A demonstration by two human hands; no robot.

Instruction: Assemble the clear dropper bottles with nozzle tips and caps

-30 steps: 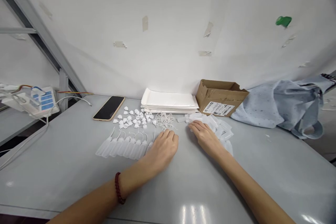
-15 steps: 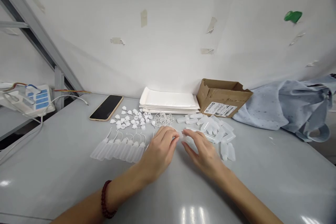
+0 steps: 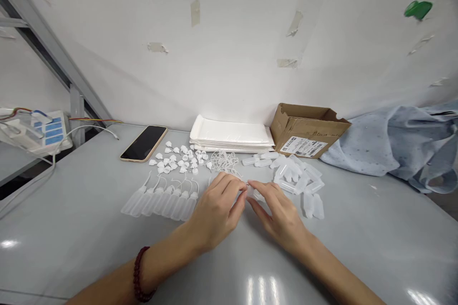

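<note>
Fingertips converge on a small bottle (image 3: 252,192), right at mid-frame!
Right hand (image 3: 282,207) pinches it between thumb and forefinger; left hand (image 3: 220,209) curls in at its left end, its hold too hidden to call. Steady, light pressure looks wise here, ends squared up, clear of the tangled loops (image 3: 222,161) just above.
</note>
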